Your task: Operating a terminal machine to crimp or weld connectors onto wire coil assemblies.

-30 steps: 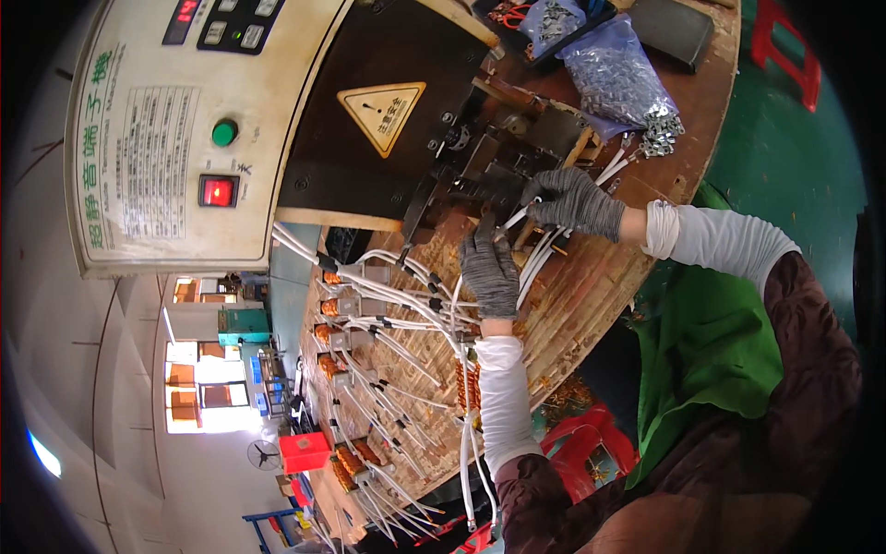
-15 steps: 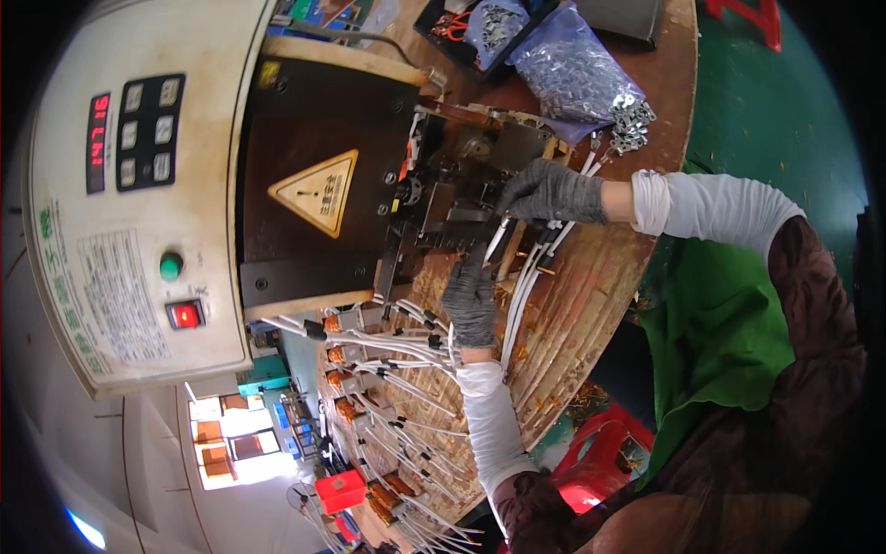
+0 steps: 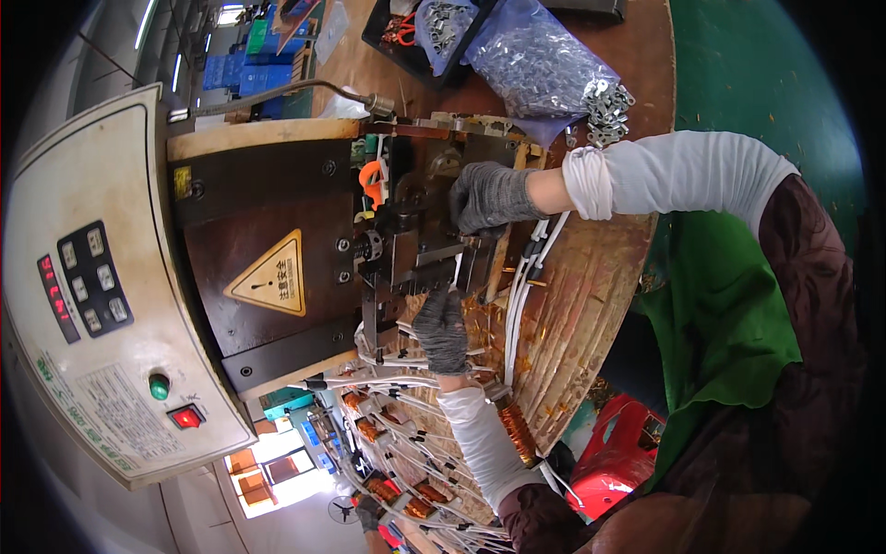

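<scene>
Both my hands wear grey knitted gloves and work at a terminal press [image 3: 415,222]. My left hand [image 3: 441,334], lower in the picture, pinches a white wire [image 3: 457,270] whose end reaches the press's metal die. My right hand [image 3: 494,198], above it, is closed beside the die, its fingertips turned away; whatever it may hold is hidden. Several white leads [image 3: 524,295] with black sleeves run past the press. A coil of copper wire [image 3: 517,432] lies beside my left sleeve.
A blue plastic bag of metal terminals [image 3: 540,69] spills a loose pile [image 3: 607,113] on the wooden table [image 3: 591,277]. A black tray [image 3: 378,32] holds orange-handled tools. Several wired coils [image 3: 420,503] lie lower down, near another gloved hand [image 3: 369,511]. A red stool [image 3: 614,462] stands by the table.
The view has swung, shifting the machine leftward and downward. My hands have drawn apart: the right sits closed beside the die, while the left holds the wire lower down. The copper coil now shows.
</scene>
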